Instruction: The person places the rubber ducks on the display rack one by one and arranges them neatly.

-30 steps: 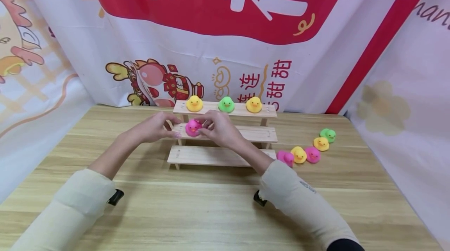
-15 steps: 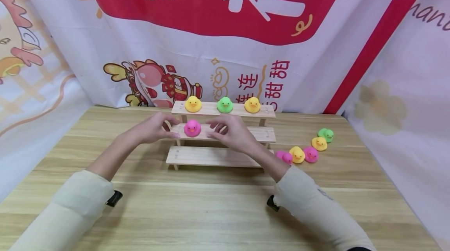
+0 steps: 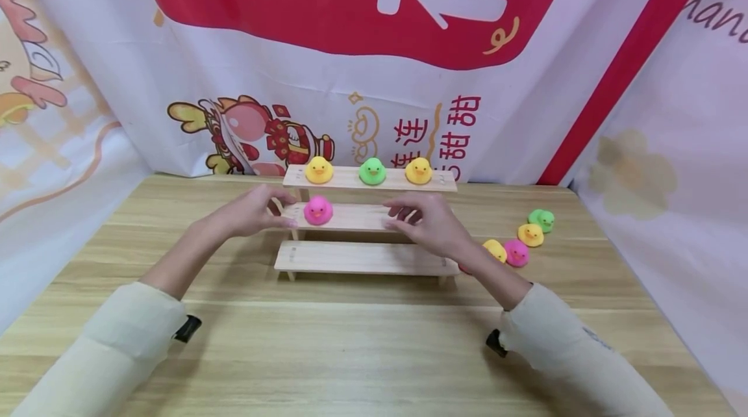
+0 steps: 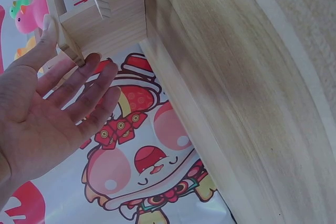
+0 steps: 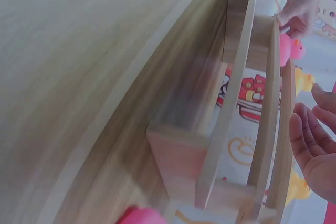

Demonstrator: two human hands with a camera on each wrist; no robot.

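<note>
At far left, the left hand (image 3: 255,211) is spread, thumb and fingers apart at the left end of the middle board (image 3: 362,217) of a three-step wooden stand. Just beside it, a pink duck (image 3: 318,210) sits upright on that board. Along the top board (image 3: 345,182) stand a yellow duck (image 3: 319,171), a green duck (image 3: 373,172) and another yellow duck (image 3: 419,171). The right hand (image 3: 428,222), thumb and fingers slightly parted, holds nothing near the middle board's right part. Farther right, more yellow, pink and green ducks (image 3: 517,252) line the bench (image 3: 350,345).
</note>
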